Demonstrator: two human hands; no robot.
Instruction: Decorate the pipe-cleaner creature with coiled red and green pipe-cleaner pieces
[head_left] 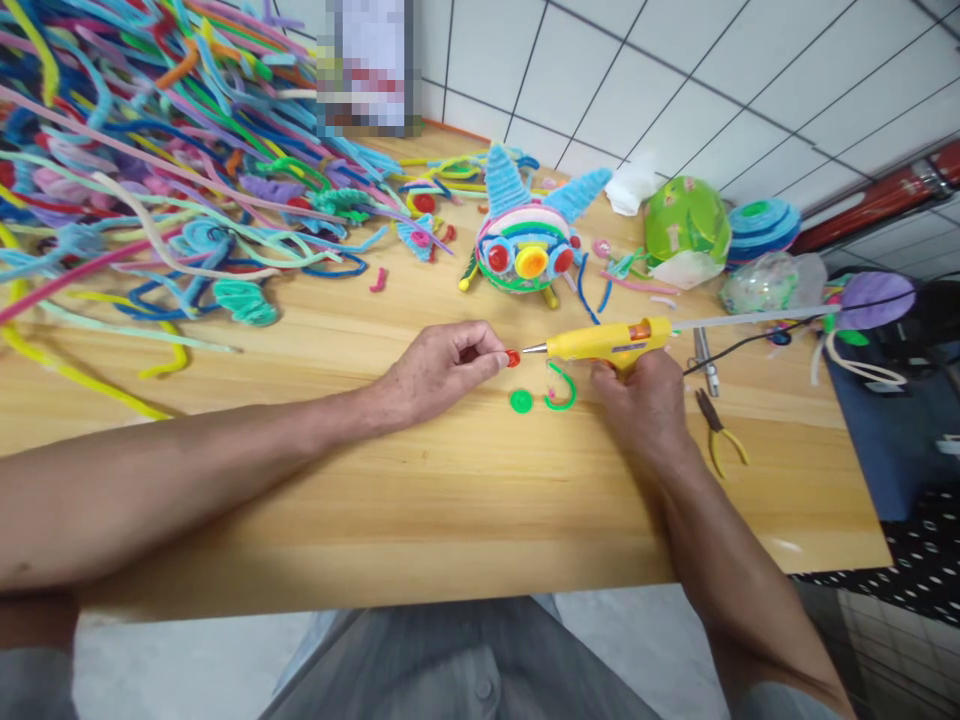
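Note:
My left hand [451,372] pinches a small red coiled disc [513,358] between thumb and fingertips. Wrapped round the handle of a yellow hot glue gun [600,343] is my right hand [646,398]. The gun's metal tip points left and is very near the red disc; I cannot tell whether they touch. A clear glue stick [757,317] sticks out of the gun's back. Below the tip, a green coiled disc [521,401] and a curved green pipe cleaner piece [571,388] lie on the wooden table [420,510].
A pipe-cleaner figure with blue ears [525,245] stands behind my hands. At the left spreads a big heap of coloured pipe cleaners [187,170]. Yellow-handled pliers [720,435] lie on the right, near a green bowl-shaped object [686,225]. The gun's black cord [750,345] runs rightward.

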